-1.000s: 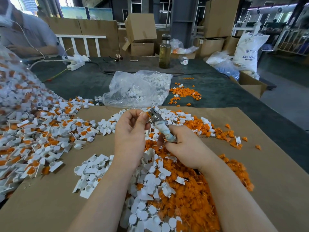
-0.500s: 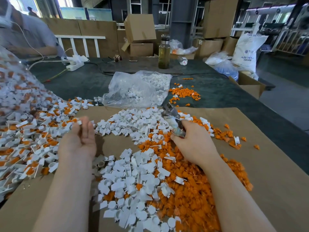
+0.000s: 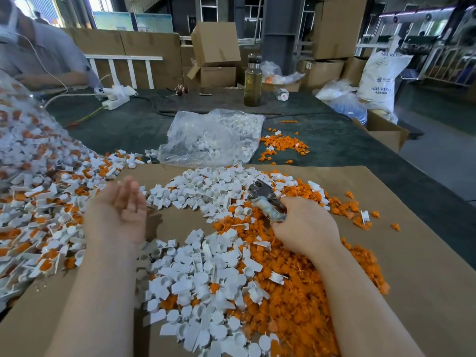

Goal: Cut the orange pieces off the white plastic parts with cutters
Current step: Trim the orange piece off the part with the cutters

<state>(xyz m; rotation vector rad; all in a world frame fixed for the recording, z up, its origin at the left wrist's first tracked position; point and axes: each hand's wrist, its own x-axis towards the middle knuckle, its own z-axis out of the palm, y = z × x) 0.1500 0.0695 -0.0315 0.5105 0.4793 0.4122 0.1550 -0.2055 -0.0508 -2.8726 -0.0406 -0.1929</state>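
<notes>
My right hand (image 3: pixel 306 225) grips the taped handles of the metal cutters (image 3: pixel 265 199), whose jaws point up and to the left over the pile. My left hand (image 3: pixel 121 212) hovers palm up with straight fingers and holds nothing, at the edge of the uncut heap. White parts with orange pieces attached (image 3: pixel 43 202) lie heaped at the left. Trimmed white parts (image 3: pixel 206 279) cover the middle of the brown cardboard sheet (image 3: pixel 412 253). Cut-off orange pieces (image 3: pixel 296 300) are piled under and around my right forearm.
A clear plastic bag of white parts (image 3: pixel 213 140) lies beyond the cardboard, with a small orange heap (image 3: pixel 283 145) to its right. A bottle (image 3: pixel 253 83), a power strip (image 3: pixel 116 99) and cardboard boxes (image 3: pixel 216 47) stand farther back. Another person's arm (image 3: pixel 51 78) rests at the far left.
My left hand left the cutters' jaws, swung left toward the uncut heap and turned palm up. My right hand with the cutters shifted slightly right and down.
</notes>
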